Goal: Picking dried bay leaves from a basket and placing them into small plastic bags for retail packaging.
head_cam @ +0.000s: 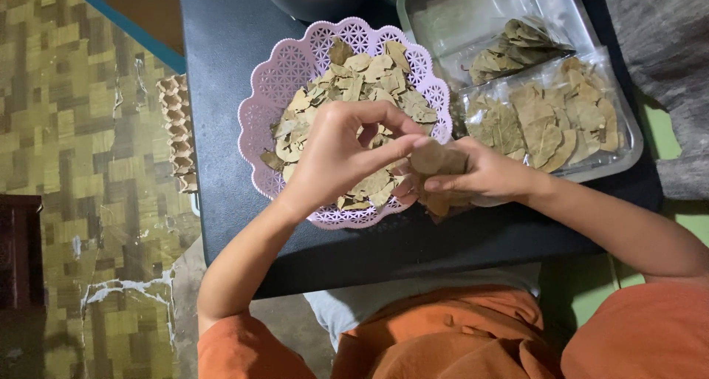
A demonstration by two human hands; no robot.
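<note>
Over the pink basket [275, 76], both hands [473, 173] pinch dried leaves [436, 159].

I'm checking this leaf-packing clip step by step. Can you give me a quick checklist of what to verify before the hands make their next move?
1. Right hand has a firm hold on its stack of dried leaves: ok.
2. Left hand is at the stack, fingertips touching it: ok.
3. Pink basket has leaves left in it: ok.
4. Metal tray is close by, with filled clear bags lying in it: ok.
5. An open bag is ready under the right hand: cannot tell, the hand hides it.
6. Basket sits fully on the black table: ok.
</note>
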